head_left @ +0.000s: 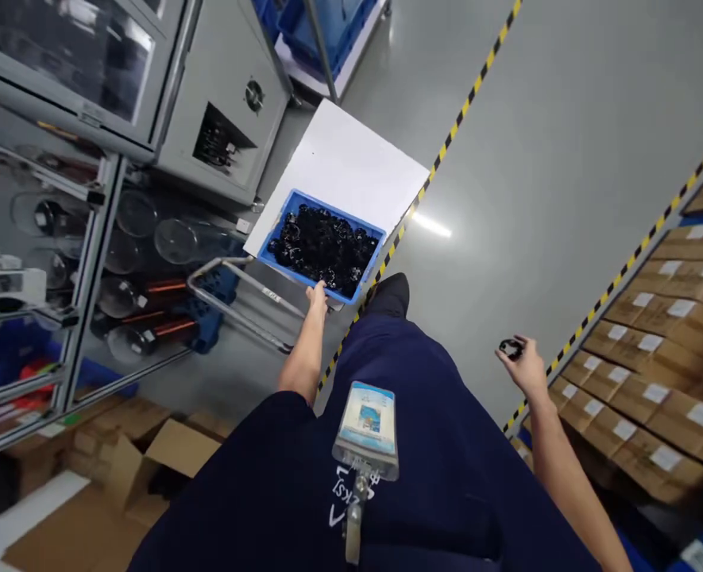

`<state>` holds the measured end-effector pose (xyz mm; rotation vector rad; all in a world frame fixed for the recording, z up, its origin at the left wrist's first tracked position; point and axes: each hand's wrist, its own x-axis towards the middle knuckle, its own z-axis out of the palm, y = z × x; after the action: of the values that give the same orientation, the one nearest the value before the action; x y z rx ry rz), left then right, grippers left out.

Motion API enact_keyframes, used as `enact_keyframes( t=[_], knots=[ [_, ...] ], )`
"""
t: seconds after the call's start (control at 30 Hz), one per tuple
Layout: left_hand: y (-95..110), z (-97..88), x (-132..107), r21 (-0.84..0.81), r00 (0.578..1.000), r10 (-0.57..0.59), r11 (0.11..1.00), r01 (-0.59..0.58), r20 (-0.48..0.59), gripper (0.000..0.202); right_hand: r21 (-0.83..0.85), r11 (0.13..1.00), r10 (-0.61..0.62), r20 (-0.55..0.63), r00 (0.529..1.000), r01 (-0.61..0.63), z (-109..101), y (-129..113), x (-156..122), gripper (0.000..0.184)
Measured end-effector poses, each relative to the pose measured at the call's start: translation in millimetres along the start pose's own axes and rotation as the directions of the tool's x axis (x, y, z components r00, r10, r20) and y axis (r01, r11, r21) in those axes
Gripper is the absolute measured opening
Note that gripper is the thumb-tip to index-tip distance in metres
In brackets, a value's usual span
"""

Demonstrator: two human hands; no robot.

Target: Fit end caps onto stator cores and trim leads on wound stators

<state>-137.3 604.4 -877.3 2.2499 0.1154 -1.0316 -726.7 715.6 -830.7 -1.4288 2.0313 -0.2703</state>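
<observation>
My left hand (316,297) is closed on the near rim of a blue plastic bin (284,271). Its thumb shows on top, while the other fingers are mostly hidden. Many small shiny black parts (327,242) fill the bin, which rests on the white top of a cart (357,159). Out to the right, away from the bin, my right hand (527,367) pinches a small black ring-shaped part (511,348) between thumb and fingers. Light shows through the middle of this ring.
The cart's metal handle (241,314) sticks out toward the lower left. A grey machine cabinet (225,95) and a metal rack (86,294) with clear cylinders stand left. Stacked cardboard boxes (654,349) line the right. Yellow-black tape (459,119) crosses the grey floor; an open carton (166,453) lies lower left.
</observation>
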Motion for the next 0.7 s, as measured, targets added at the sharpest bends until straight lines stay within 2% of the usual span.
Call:
enact_keyframes(
  t=[0.1,0.17,0.23,0.3,0.37,0.47,0.53,0.57,0.7],
  knots=[
    [8,13.5,-22,-0.032,0.999,0.003,0.999,-0.004,-0.038,0.037,-0.012,0.994,-0.11,-0.061,0.992,0.11,-48,-38,113,0.072],
    [19,25.5,-41,-0.059,0.998,0.027,0.998,-0.03,-0.048,0.033,-0.017,0.975,-0.22,-0.091,0.971,0.219,-68,-82,176,0.074],
    [36,42.6,-62,-0.088,0.997,0.066,0.994,-0.07,-0.046,0.03,0.0,0.934,-0.356,-0.099,0.929,0.358,-82,-136,222,0.076],
    [57,65.7,-85,-0.118,0.993,0.111,0.986,-0.114,-0.028,0.027,0.059,0.837,-0.534,-0.125,0.836,0.544,-90,-196,248,0.077],
    [81,93.4,-108,-0.144,0.988,0.157,0.977,-0.154,0.005,0.025,0.109,0.73,-0.656,-0.161,0.737,0.674,-96,-253,259,0.079],
    [119,138.1,-142,-0.172,0.971,0.229,0.961,-0.215,0.067,0.026,0.096,0.595,-0.785,-0.139,0.603,0.798,-104,-315,272,0.064],
    [144,167.0,-163,-0.184,0.952,0.282,0.948,-0.259,0.114,0.028,0.048,0.552,-0.827,-0.099,0.554,0.832,-111,-335,289,0.058],
    [156,181.1,-171,-0.188,0.941,0.31,0.941,-0.282,0.138,0.027,0.016,0.553,-0.83,-0.074,0.552,0.833,-114,-340,302,0.06],
    [210,239.1,-189,-0.187,0.89,0.406,0.91,-0.371,0.209,0.027,-0.042,0.617,-0.787,-0.02,0.617,0.786,-129,-342,367,0.081]
  ],
)
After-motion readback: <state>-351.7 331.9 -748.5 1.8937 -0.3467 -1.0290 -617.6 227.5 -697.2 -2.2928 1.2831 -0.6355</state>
